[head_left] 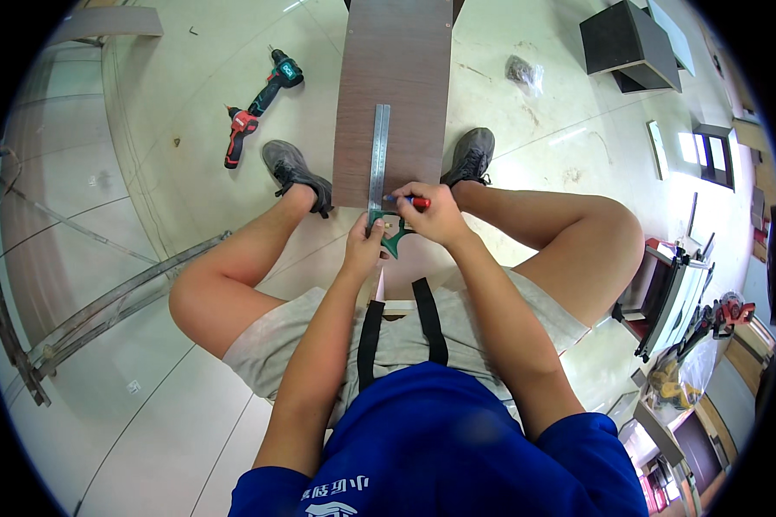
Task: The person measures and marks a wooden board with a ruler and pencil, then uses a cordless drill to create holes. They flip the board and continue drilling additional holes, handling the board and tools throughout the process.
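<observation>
A combination square [379,155] with a steel rule and a green head lies along a dark brown wooden board [349,112]. My left hand [364,246] is closed on the green head, which sits against the board's near end. In my right hand [440,214] is a red and blue pen [418,202]. Its tip points left, at the board close to the rule's right edge; whether it touches I cannot tell. The rule reaches away from me over the board's near half.
Two power drills, one teal and black [284,71], one red and black [241,129], lie on the tiled floor to the left. A metal frame [103,302] stands at far left. A dark box [629,43], a small plastic bag [526,73] and several tools are on the right.
</observation>
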Available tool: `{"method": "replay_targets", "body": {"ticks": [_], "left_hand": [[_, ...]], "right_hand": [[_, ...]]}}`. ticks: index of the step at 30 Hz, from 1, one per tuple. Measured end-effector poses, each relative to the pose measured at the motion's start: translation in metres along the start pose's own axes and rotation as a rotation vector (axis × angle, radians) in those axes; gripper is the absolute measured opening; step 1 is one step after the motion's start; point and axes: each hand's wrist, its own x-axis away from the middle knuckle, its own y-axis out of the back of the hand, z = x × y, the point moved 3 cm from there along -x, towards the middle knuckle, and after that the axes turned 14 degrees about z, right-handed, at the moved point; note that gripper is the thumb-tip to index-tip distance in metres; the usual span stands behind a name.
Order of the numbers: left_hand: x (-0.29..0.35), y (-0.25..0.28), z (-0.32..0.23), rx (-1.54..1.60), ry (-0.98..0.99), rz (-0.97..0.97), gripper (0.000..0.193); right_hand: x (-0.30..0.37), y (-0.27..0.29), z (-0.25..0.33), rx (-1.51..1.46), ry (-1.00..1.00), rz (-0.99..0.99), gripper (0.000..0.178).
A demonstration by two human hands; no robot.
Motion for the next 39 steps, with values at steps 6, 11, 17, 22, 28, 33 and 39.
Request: {"method": "replay_targets", "body": {"ticks": [6,11,17,22,28,33,39], "left_hand": [[0.001,-0.002,-0.003,-0.010,0.005,-0.005,0.021],[0.001,-0.001,-0.002,-0.016,0.011,-0.006,0.021],[0.000,-0.002,-0.002,-0.018,-0.001,0.000,0.021],[-0.001,-0.002,0.001,0.000,0.006,0.009,0.022],[0.001,-0.002,-0.001,-0.001,0.001,0.019,0.023],[-0.001,-0.003,0.001,0.030,-0.010,0.024,0.023],[0.001,-0.003,-0.003,0.003,-0.009,0.027,0.021]], "right_hand": [[0.002,-0.003,-0.001,0.092,-0.061,0.053,0.018],[0.000,-0.004,-0.008,0.092,-0.085,0.086,0.019],[-0.001,-0.004,-0.006,0.104,-0.106,0.095,0.020],[-0.001,-0.003,-0.005,0.095,-0.115,0.102,0.020],[-0.001,-0.002,-0.006,0.090,-0.131,0.102,0.020],[-0.001,-0.002,-0.006,0.073,-0.145,0.095,0.019],[-0.001,-0.003,-0.006,0.044,-0.115,0.075,0.016]]}}
